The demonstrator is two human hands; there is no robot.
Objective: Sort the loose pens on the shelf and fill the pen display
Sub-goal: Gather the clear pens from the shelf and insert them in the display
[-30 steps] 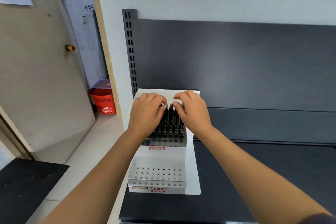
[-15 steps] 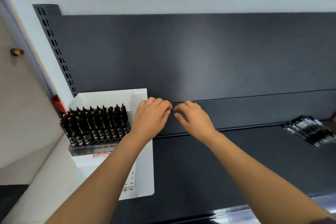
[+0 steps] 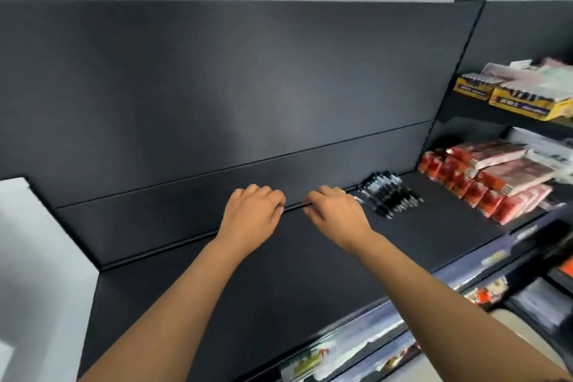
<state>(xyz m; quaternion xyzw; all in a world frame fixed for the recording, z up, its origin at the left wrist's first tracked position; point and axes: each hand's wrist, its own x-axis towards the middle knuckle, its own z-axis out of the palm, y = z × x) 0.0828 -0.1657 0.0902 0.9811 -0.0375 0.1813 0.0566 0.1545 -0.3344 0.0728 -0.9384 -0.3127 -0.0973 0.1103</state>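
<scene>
**Reaching for the loose pens: both hands empty above the shelf.**

The left hand point(image 3: 251, 217) and right hand point(image 3: 333, 217) hover side by side, close but apart, fingers loosely curled with nothing visible in either. Just beside the right hand's knuckles lie the pens point(image 3: 389, 195), a dark bundle lying roughly parallel on the shelf point(image 3: 279, 273) near its back panel. The pen display point(image 3: 28, 242) shows only as a white corner at the far left edge, well apart from the pens. Red packets point(image 3: 483, 183) are stacked near the pens on their far side. Judged best: gather a few pens with the right hand, align their tips one way with the left, then carry them across clear of the packets.
</scene>
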